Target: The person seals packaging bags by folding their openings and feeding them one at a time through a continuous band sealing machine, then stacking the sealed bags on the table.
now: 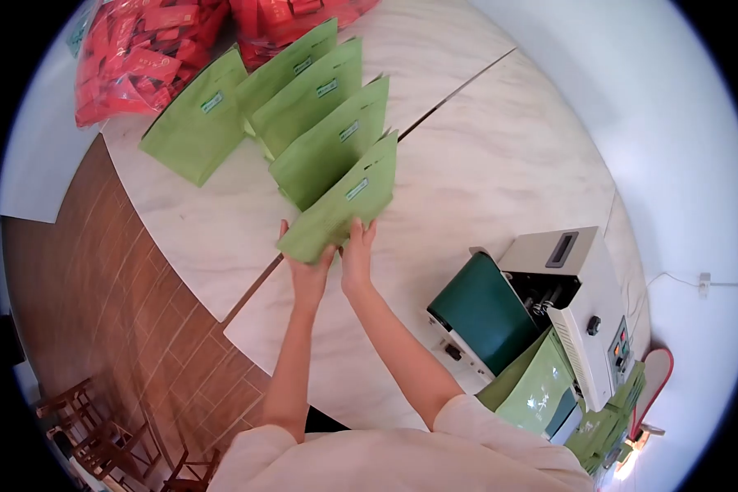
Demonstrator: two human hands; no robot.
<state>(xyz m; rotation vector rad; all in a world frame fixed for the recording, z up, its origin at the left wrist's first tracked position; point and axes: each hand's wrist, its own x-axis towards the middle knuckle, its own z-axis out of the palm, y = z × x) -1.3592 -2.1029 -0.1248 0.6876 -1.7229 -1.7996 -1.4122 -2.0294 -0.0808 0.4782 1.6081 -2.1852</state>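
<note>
A green pouch (348, 201) with a small label stands upright on the marble-patterned table, nearest to me in a row. My left hand (307, 275) grips its lower left end, the fingers partly behind it. At the near face, by the lower edge, my right hand (357, 256) has its thumb and fingers closed against the same pouch. Just beyond stand other green pouches, among them a second one (332, 152), a third (312, 102) and a fourth (283, 70). Another green pouch (201, 119) stands apart to the left.
Clear bags of red packets (152, 57) sit at the far left. On my right is a sealing machine (586, 307) with a green conveyor belt (496, 312); more green pouches (541, 381) lie beside it. A gap (459, 92) runs between table sections. Wooden chairs (107, 435) stand below left.
</note>
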